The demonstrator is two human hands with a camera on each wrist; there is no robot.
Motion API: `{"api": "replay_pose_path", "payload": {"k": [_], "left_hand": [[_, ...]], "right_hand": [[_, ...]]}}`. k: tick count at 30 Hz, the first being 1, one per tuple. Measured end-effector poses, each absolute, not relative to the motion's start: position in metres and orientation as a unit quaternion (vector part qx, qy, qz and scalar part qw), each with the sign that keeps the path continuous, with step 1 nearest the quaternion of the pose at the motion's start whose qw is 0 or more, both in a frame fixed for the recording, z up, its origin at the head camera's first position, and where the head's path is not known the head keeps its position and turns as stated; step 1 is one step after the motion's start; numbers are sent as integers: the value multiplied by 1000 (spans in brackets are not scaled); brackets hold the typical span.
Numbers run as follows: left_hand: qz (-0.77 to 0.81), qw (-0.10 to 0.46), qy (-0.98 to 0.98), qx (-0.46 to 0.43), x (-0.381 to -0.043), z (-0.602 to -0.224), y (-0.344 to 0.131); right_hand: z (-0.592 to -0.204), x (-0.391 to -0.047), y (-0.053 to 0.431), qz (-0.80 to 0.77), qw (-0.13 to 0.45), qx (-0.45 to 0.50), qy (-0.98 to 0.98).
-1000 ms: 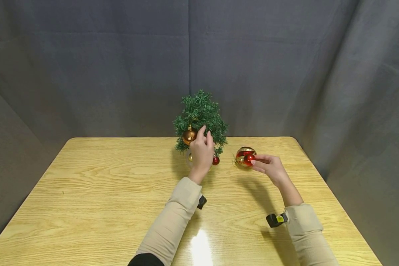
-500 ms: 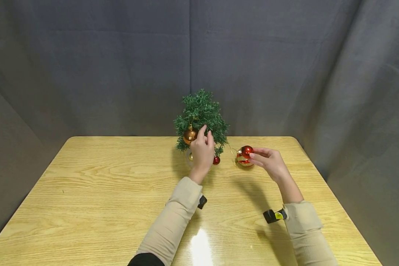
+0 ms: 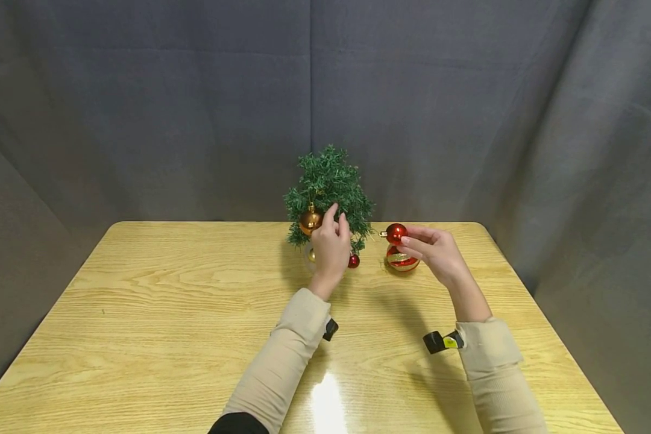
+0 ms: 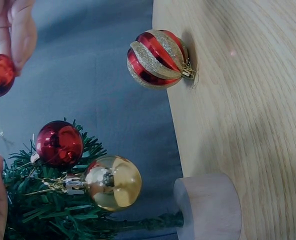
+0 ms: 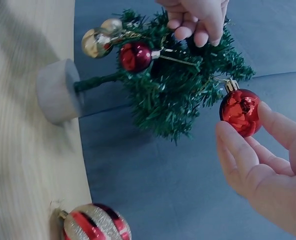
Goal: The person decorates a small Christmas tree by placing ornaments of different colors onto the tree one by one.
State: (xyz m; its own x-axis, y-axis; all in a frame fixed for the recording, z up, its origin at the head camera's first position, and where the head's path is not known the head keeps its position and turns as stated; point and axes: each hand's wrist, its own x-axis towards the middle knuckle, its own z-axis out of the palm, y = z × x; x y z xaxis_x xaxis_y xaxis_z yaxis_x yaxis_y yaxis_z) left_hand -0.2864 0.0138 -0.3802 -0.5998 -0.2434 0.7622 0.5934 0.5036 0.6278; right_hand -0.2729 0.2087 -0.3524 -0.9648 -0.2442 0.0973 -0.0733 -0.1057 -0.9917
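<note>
With thumb and fingers, my right hand (image 3: pixel 440 256) pinches a shiny red bauble (image 3: pixel 396 233) just above the table, its gold cap pointing left toward the tree. In the right wrist view this red bauble (image 5: pixel 240 112) is close to the branch tips. My left hand (image 3: pixel 332 250) is at the front of a small green Christmas tree (image 3: pixel 331 181), fingers loosely bent near the branches; nothing is plainly gripped. On the tree hang an orange-gold bauble (image 3: pixel 310 221), a dark red bauble (image 4: pixel 59 144) and a clear-and-gold bauble (image 4: pixel 113 182).
A large red bauble with gold glitter stripes (image 3: pixel 403 259) lies on the wooden table (image 3: pixel 168 313), below my right hand. The tree stands on a round pale base (image 4: pixel 210 207). Grey curtains (image 3: pixel 195 120) hang behind and beside the table.
My right hand has lifted the red bauble up and slightly left, from in front of the striped bauble to above it. The left hand stays in place.
</note>
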Motion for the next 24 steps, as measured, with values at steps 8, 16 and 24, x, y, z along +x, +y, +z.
{"api": "replay_pose_path", "payload": {"k": [8,16,24], "left_hand": [[-482,433,-752,-117,-286,-380,14],[-484,441,-746,-123,-287,-382,13],[-480,446,-745,-126,-287,-382,14]], "right_hand": [[-341,-275,199,-747,61,-138,647],[-333,-277,188,-774,66,-162,608],[-327,-282,180,-775,57,-168,606]]}}
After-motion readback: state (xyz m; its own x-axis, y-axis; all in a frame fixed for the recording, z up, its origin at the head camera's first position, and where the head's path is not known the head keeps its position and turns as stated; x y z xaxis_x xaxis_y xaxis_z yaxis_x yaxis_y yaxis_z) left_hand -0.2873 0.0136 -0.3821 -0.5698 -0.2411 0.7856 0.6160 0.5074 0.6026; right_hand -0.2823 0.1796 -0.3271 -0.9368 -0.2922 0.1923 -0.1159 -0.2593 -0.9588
